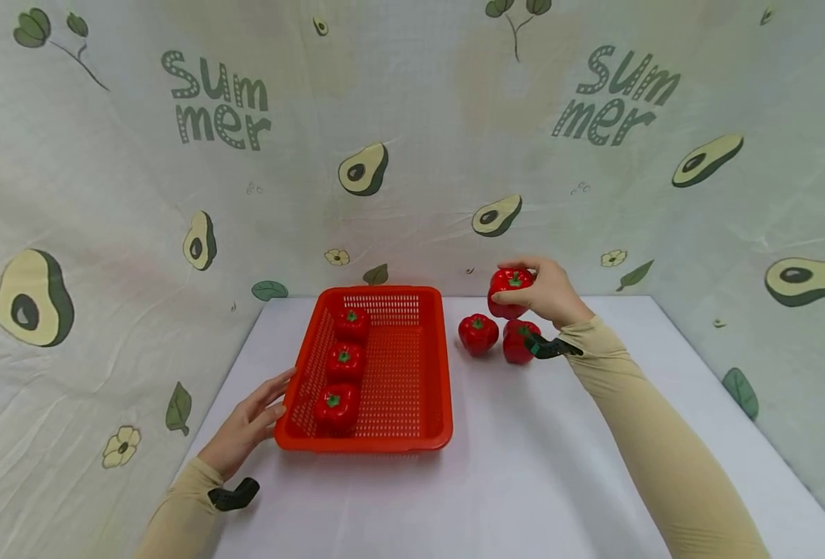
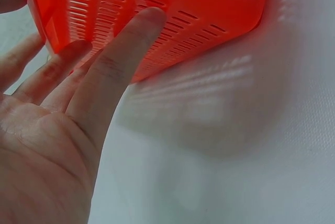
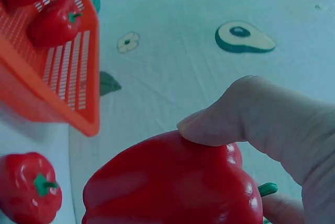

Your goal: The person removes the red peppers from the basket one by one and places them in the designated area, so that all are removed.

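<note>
In the head view my right hand (image 1: 542, 293) grips a red bell pepper (image 1: 507, 289) above the table. The right wrist view shows the thumb pressing on its glossy side, close to the green stem. Two more bell peppers stand on the table below that hand, one left (image 1: 478, 335) and one right (image 1: 518, 341). An orange-red plastic basket (image 1: 398, 445) has three bell peppers in a row along its left side, the middle one (image 1: 345, 362) among them. My left hand (image 1: 244, 423) rests at the basket's left side, its extended fingers (image 2: 112, 69) against the slotted outer wall.
A white table (image 1: 524, 466) lies under everything. Behind it and at both sides hangs a pale cloth (image 1: 426, 101) printed with avocados, leaves and lettering. Both wrists carry a dark strap-like device, the left one (image 1: 233, 494) close to the tabletop.
</note>
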`<action>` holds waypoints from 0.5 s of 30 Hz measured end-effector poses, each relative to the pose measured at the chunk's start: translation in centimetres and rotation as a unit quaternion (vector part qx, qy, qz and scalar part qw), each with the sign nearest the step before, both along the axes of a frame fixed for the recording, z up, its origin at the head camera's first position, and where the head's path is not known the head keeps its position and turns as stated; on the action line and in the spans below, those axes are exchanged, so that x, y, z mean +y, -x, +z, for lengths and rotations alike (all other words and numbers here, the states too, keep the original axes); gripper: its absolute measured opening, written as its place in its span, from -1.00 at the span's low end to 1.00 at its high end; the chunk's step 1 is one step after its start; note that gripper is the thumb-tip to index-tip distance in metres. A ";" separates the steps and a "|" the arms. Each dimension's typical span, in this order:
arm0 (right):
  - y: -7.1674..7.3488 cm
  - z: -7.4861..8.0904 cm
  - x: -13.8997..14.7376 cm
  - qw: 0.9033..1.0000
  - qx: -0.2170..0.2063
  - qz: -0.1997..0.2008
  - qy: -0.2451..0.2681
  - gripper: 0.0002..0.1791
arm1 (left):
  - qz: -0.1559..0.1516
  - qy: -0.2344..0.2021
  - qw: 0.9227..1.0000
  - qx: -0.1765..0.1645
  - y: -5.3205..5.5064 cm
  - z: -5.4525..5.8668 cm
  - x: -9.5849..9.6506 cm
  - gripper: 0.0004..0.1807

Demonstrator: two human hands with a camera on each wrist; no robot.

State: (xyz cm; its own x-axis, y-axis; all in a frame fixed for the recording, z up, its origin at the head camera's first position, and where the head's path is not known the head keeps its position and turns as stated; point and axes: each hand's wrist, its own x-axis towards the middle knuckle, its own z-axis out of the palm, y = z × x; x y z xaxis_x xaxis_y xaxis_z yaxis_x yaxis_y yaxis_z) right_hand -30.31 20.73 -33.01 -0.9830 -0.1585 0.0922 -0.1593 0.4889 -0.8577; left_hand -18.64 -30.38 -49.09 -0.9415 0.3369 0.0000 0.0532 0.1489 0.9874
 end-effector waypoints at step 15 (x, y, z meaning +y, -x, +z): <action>-1.3 -2.9 5.4 0.998 0.019 -0.052 -0.041 -0.31 | 0.011 -0.001 1.000 -0.004 -0.3 0.1 0.2 -0.40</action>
State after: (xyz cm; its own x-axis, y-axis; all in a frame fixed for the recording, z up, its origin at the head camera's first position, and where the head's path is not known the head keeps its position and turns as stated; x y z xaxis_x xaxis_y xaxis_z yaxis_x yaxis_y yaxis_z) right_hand -28.98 26.12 -35.95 -0.9906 -0.0635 0.1210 -0.1355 0.5722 -0.8088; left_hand -18.36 -30.20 -48.95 -0.9487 0.3161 -0.0070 0.0418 0.1474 0.9882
